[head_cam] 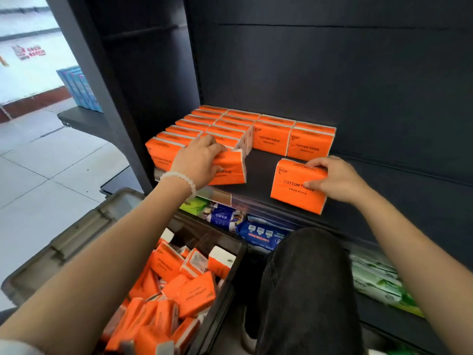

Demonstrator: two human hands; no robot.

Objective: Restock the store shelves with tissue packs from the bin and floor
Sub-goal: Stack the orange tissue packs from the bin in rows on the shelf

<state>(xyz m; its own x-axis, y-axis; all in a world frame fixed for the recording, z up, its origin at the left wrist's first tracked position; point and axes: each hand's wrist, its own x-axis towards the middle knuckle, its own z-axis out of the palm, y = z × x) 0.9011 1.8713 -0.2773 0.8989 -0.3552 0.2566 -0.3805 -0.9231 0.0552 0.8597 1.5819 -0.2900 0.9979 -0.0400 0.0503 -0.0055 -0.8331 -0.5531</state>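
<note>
From the head camera, looking down: the dark metal store shelf (261, 172) is the landmark here, and both hands are on it. The left hand (198, 162) curls its fingers over the top of an upright orange plastic-wrapped tissue pack (230, 170) at the shelf's front edge, left side; that grip is closed round the pack, a white bead bracelet (179, 179) on the wrist. This pack stands at the front of the orange rows of stocked packs (204, 126) that run back to the shelf's rear wall. The right hand (335, 179) pinches a second orange tissue pack (294, 188), thumb on its printed face, fingers hooked over the top edge, standing it on the shelf's front edge, right of the gap. Behind it, two more orange packs (291, 140) stand against the rear wall. Below the shelf, left, the grey plastic bin (76, 234) lies open, with loose orange packs (179, 290) jumbled inside. Under the shelf's lip sit blue and white wipes packets (256, 233), and green and white packs (378, 283) farther right. A knee in black trousers (307, 278) rises just beside the bin.
</note>
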